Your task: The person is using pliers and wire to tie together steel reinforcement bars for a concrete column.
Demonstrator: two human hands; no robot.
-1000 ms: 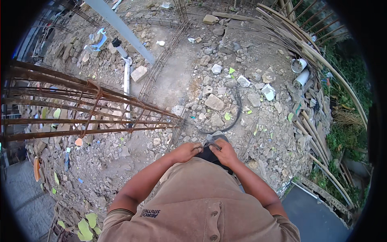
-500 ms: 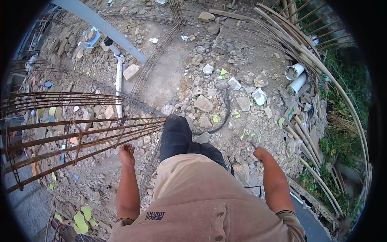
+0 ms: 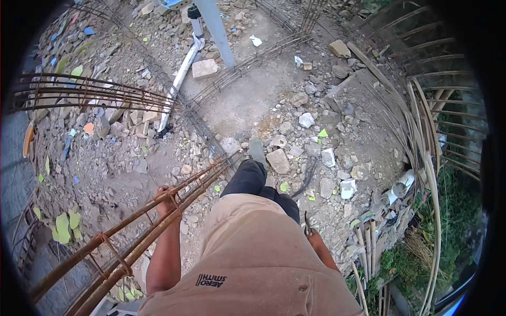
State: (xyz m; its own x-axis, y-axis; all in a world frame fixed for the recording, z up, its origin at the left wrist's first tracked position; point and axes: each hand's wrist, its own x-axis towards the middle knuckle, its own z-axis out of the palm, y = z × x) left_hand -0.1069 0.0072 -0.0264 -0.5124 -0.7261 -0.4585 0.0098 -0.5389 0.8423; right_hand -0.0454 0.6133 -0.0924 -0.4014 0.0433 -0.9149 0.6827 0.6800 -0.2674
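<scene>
A rusty rebar cage [image 3: 113, 239], long bars tied with bent stirrups, slants up from the lower left toward my feet. My left hand [image 3: 166, 200] is closed around one of its upper bars, close to a stirrup; the bars hide part of the palm. Low beside my right hip, my right hand [image 3: 315, 241] grips a slim dark metal tool [image 3: 307, 224] that points away from me. Its exact kind is too small to make out. One shoe [image 3: 257, 149] is planted on the rubble ahead.
Broken stone and rubble cover the ground. A second rebar cage [image 3: 100, 95] lies at the left, near a white pipe [image 3: 184, 71] and a grey post [image 3: 215, 31]. Long bent poles [image 3: 429, 174] line the right edge, with greenery [image 3: 458, 205] beyond. A pale block [image 3: 278, 161] lies ahead.
My left hand has gone from free beside the cage to holding its bar. My right hand has drawn in toward my hip with the tool. My view has shifted left, and a foot has stepped forward.
</scene>
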